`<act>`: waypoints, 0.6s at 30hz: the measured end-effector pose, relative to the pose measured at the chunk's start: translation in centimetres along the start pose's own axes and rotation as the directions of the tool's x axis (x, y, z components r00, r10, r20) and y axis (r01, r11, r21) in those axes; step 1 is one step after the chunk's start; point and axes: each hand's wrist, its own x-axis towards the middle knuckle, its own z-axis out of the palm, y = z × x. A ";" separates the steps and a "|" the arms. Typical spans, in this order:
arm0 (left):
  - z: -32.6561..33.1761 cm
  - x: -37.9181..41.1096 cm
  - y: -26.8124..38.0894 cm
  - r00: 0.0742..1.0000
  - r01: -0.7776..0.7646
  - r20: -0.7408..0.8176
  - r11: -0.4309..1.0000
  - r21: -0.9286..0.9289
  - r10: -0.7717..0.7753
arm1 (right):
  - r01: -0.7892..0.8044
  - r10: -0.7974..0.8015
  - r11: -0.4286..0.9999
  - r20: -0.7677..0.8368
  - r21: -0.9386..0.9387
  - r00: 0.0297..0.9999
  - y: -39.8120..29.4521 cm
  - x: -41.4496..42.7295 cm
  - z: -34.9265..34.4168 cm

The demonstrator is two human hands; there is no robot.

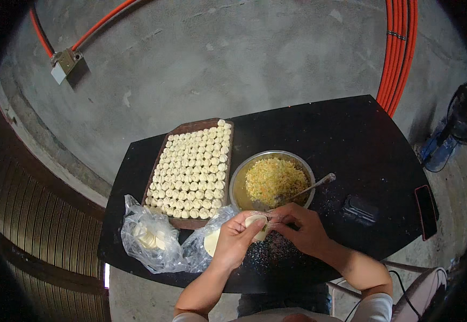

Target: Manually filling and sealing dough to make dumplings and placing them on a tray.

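My left hand (236, 237) cups a pale round dough wrapper (256, 220) near the front edge of the table. The fingers of my right hand (300, 229) pinch the wrapper's right edge. A bit of filling shows between the folds, though my fingers cover most of it. Just beyond my hands stands a metal bowl (239, 177) of chopped yellow, green and orange filling (275, 179), with a spoon (318, 182) leaning on its rim. Left of the bowl, a brown tray (193, 223) bears rows of small pleated buns (191, 173).
Clear plastic bags with dough wrappers (149, 237) lie at the front left of the black table (358, 141). On the right are a dark case (360, 209) and a phone (425, 212) at the edge. White flour is scattered below my hands. A chair (422, 294) stands at lower right.
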 end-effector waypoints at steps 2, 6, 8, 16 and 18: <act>0.1 0.1 -0.1 0.999 -0.043 -0.009 0.999 0.018 0.043 | -0.012 0.012 1.000 0.011 0.025 1.000 0.0 -0.1 0.0; 0.0 -0.1 0.0 0.998 -0.062 -0.005 0.998 0.022 0.062 | -0.046 0.046 0.999 0.026 0.010 0.999 -0.3 0.1 0.3; 0.0 -0.1 0.1 0.998 -0.051 -0.035 0.984 0.168 0.058 | -0.068 0.068 0.998 0.023 0.001 0.997 -0.2 0.1 0.3; -0.2 -0.2 0.6 0.997 -0.021 0.072 1.000 -0.013 0.022 | 0.045 -0.045 0.999 -0.034 0.006 0.998 0.7 0.1 0.0; 0.1 -0.3 1.0 0.998 0.004 0.062 0.999 -0.050 -0.001 | 0.036 -0.034 0.999 -0.076 0.027 0.997 0.2 0.3 0.0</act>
